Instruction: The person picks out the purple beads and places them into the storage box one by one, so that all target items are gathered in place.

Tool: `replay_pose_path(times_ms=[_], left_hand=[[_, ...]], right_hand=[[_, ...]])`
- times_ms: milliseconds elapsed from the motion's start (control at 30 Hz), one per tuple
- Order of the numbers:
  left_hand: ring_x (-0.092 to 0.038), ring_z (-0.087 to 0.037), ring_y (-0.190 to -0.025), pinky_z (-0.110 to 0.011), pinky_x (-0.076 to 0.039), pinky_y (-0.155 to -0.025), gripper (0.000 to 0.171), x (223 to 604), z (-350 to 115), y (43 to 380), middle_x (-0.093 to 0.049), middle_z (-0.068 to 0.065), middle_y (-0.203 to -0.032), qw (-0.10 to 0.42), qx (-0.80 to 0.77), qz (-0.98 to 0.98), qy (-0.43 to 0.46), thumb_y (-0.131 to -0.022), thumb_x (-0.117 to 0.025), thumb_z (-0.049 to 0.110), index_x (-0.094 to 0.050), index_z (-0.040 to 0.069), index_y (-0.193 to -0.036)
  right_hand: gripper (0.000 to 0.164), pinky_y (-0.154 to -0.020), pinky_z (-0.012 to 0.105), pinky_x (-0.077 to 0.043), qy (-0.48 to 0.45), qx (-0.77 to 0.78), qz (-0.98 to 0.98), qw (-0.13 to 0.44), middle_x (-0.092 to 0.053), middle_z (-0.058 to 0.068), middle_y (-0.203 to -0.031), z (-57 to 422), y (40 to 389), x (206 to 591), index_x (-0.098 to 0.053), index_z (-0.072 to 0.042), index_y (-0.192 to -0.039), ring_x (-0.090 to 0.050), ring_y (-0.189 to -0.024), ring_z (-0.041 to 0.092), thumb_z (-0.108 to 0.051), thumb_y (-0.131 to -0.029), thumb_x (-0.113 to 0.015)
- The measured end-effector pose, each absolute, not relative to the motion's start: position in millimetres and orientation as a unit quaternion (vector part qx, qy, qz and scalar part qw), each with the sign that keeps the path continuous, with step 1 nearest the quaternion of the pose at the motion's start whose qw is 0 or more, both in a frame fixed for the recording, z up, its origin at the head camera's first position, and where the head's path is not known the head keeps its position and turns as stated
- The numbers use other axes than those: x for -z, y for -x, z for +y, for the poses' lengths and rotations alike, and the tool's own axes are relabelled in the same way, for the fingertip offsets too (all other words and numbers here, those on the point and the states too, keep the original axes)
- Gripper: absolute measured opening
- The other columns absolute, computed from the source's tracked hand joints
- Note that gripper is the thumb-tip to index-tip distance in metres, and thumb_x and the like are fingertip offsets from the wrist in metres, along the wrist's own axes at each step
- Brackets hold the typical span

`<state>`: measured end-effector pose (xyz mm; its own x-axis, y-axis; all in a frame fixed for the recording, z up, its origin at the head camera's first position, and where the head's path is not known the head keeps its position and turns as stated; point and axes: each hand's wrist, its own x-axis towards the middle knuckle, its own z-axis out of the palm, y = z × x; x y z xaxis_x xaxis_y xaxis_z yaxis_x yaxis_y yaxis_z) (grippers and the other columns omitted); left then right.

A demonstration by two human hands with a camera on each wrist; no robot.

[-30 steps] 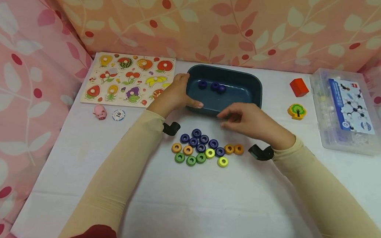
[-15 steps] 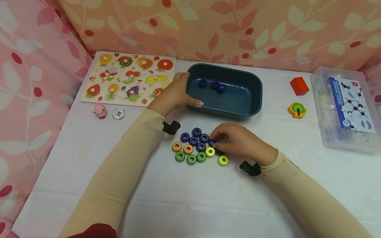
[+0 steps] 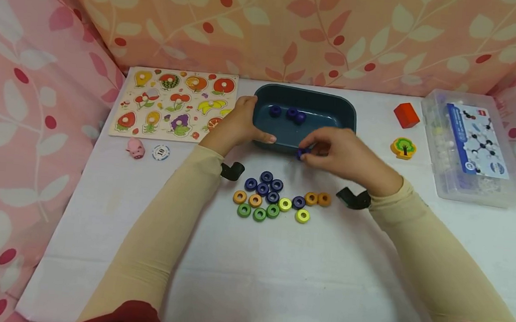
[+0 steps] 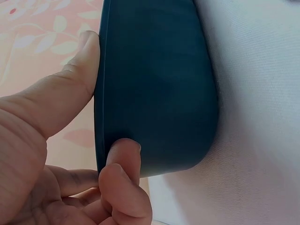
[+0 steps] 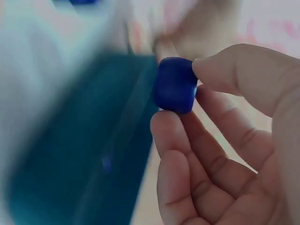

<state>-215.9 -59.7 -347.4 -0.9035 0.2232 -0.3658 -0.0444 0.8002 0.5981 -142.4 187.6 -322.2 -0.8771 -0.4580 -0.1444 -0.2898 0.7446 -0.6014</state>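
Observation:
My left hand [image 3: 239, 123] grips the left end of a dark teal plastic tub [image 3: 306, 92]. In the left wrist view its thumb [image 4: 77, 75] lies along the rim and curled fingertips touch the outer wall. Between thumb and fingers of my right hand [image 3: 344, 154] is a purple ring bead [image 5: 176, 85], held at the tub's front rim. Inside the tub lie 3 purple beads [image 3: 292, 113]. Below it several loose ring beads sit in a cluster on the cloth: purple [image 3: 262, 189], orange [image 3: 239, 196], green [image 3: 260, 214] and yellow [image 3: 302, 216].
A wooden fruit puzzle board [image 3: 174, 106] lies left of the tub, with a pink toy pig [image 3: 136, 148] and a round chip [image 3: 161, 153] before it. To the right are a red block [image 3: 406, 115], a tree-shaped piece [image 3: 403, 148] and a clear plastic case [image 3: 474, 146].
My right hand went down from the tub to the cluster, picked up a purple bead and came back to the tub's front rim. The left hand has stayed on the tub.

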Motion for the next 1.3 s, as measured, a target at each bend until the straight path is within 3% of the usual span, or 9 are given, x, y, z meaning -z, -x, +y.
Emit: replay_pose_path(times_ms=[233,433,700,1000,1167,1300], left_hand=[[-0.023,-0.028,-0.152,-0.047,-0.028,-0.122,0.126,346,-60,216,-0.008,-0.005,-0.169,0.217,-0.313,0.923,-0.043,-0.070,-0.087,0.052,-0.010,0.016,-0.163],[-0.022,-0.028,-0.153,-0.048,-0.028,-0.123,0.127,346,-60,215,-0.008,-0.006,-0.169,0.217,-0.319,0.922,-0.046,-0.069,-0.087,0.053,-0.009,0.016,-0.163],[-0.023,-0.030,-0.152,-0.049,-0.028,-0.122,0.125,346,-60,214,-0.009,-0.007,-0.169,0.215,-0.316,0.923,-0.048,-0.070,-0.088,0.051,-0.010,0.015,-0.162],[-0.023,-0.029,-0.152,-0.048,-0.029,-0.122,0.127,348,-61,215,-0.009,-0.007,-0.169,0.213,-0.314,0.924,-0.047,-0.069,-0.088,0.053,-0.010,0.015,-0.162],[-0.023,-0.029,-0.152,-0.049,-0.029,-0.122,0.127,348,-61,215,-0.009,-0.007,-0.169,0.215,-0.315,0.923,-0.045,-0.070,-0.087,0.053,-0.009,0.015,-0.162],[-0.022,-0.029,-0.152,-0.049,-0.028,-0.122,0.125,347,-61,216,-0.007,-0.006,-0.169,0.218,-0.316,0.923,-0.045,-0.072,-0.087,0.051,-0.008,0.016,-0.163]], right_hand=[[0.037,-0.084,0.026,-0.052,0.134,0.305,0.940,0.075,-0.068,0.007,-0.112,207,211,306,-0.071,-0.014,-0.121,-0.061,-0.097,0.020,-0.035,-0.091,-0.074],[0.039,-0.095,0.038,-0.052,0.119,0.297,0.942,0.103,-0.066,0.011,-0.119,214,241,327,-0.070,-0.010,-0.124,-0.058,-0.103,0.024,-0.033,-0.092,-0.072],[0.042,-0.105,0.047,-0.049,0.119,0.273,0.945,0.137,-0.069,0.014,-0.123,219,248,341,-0.068,-0.008,-0.127,-0.060,-0.109,0.029,-0.034,-0.094,-0.071],[0.047,-0.104,0.045,-0.049,0.086,0.301,0.941,0.128,-0.067,0.009,-0.126,225,230,328,-0.067,-0.015,-0.129,-0.058,-0.114,0.026,-0.045,-0.093,-0.069],[0.043,-0.087,0.037,-0.054,0.095,0.314,0.939,0.101,-0.069,0.004,-0.116,219,185,322,-0.070,-0.019,-0.125,-0.060,-0.102,0.021,-0.048,-0.092,-0.070],[0.029,-0.082,0.040,-0.053,0.169,0.312,0.930,0.100,-0.070,0.000,-0.109,210,137,335,-0.073,-0.019,-0.116,-0.060,-0.097,0.021,-0.033,-0.090,-0.076]])
